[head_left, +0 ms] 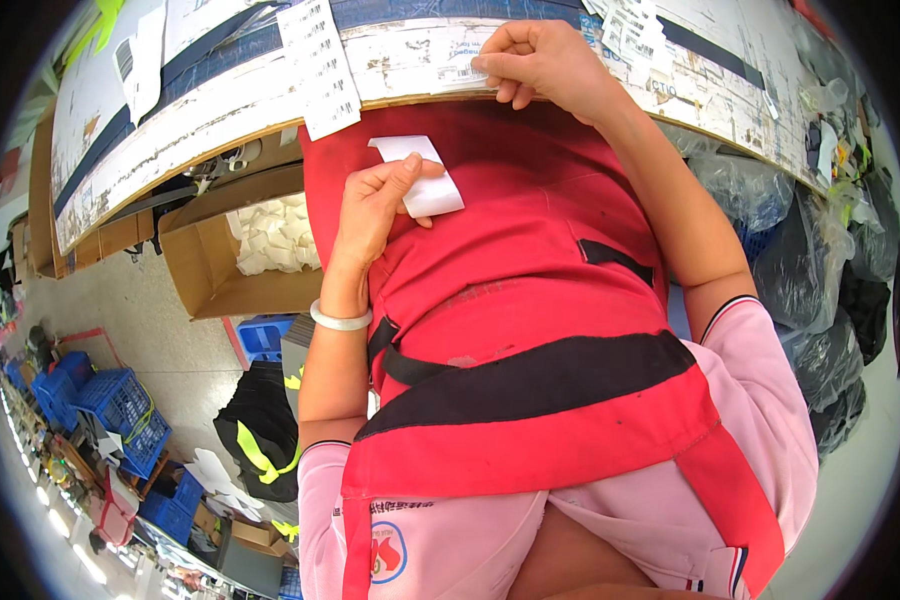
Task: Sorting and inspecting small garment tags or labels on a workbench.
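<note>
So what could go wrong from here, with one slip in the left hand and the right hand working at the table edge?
1. The left hand pinches the blank white slip only by one end, in front of the red apron; it may fold or drop.
2. The right hand presses a small printed label at the very edge of the worn table; it could go on crooked or overhang.
3. A label strip already hangs over that edge and might get brushed off.
</note>
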### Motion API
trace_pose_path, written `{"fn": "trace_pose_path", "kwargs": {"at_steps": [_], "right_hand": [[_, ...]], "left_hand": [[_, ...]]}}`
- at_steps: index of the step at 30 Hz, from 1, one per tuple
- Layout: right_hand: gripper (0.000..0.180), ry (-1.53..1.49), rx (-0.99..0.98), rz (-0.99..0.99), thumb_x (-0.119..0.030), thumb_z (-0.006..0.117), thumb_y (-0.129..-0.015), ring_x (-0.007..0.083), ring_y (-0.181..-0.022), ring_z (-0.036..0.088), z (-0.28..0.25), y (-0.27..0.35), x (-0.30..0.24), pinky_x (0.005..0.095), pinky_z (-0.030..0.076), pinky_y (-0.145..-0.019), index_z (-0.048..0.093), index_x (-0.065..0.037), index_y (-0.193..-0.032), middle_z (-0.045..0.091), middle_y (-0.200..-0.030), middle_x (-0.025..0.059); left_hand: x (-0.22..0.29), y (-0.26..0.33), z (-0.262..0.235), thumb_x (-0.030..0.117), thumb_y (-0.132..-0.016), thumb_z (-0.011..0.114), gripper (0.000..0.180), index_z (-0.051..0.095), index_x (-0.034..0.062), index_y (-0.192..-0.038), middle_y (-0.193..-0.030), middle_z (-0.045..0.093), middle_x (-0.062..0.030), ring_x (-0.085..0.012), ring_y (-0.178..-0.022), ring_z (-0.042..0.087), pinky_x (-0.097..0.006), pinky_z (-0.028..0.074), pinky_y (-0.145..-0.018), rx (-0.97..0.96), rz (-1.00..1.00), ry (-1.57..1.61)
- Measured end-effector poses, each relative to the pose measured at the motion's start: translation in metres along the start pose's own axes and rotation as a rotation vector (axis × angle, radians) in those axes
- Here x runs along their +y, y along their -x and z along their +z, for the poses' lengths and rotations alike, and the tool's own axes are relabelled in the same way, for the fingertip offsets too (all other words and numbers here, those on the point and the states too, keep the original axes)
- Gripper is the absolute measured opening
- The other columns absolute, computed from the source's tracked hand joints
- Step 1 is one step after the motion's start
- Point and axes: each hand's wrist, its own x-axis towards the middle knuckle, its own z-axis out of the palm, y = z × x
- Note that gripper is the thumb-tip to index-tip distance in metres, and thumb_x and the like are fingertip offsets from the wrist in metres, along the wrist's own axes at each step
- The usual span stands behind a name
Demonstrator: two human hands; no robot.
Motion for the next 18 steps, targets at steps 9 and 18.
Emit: {"fn": "trace_pose_path", "kwargs": {"at_steps": [9, 18], "right_hand": [[0.018, -0.021, -0.015, 0.034, -0.020, 0.067, -0.085, 0.0066, -0.058, 0.058, 0.0003, -0.0031, 0.0011, 0.0178, 0.047, -0.050, 0.063, -0.003, -0.086, 0.060, -0.069, 0.0014], [0.019, -0.032, -0.020, 0.030, -0.020, 0.067, -0.085, 0.0068, -0.057, 0.058, -0.0003, -0.0055, 0.0053, 0.0179, 0.047, -0.049, 0.063, -0.002, -0.086, 0.060, -0.069, 0.0015]], "left_hand": [[0.0000, -0.0003, -0.0007, 0.028, -0.094, 0.057, 0.035, 0.068, -0.0044, -0.095, -0.077, 0.066, -0.0106, -0.0140, -0.057, 0.058, -0.024, 0.048, -0.051, -0.021, 0.010, 0.002], [-0.0008, -0.0010, -0.0014, 0.027, -0.094, 0.057, 0.033, 0.068, -0.0043, -0.095, -0.078, 0.066, -0.0103, -0.0135, -0.059, 0.059, -0.024, 0.049, -0.051, -0.028, 0.000, 0.003]]}}
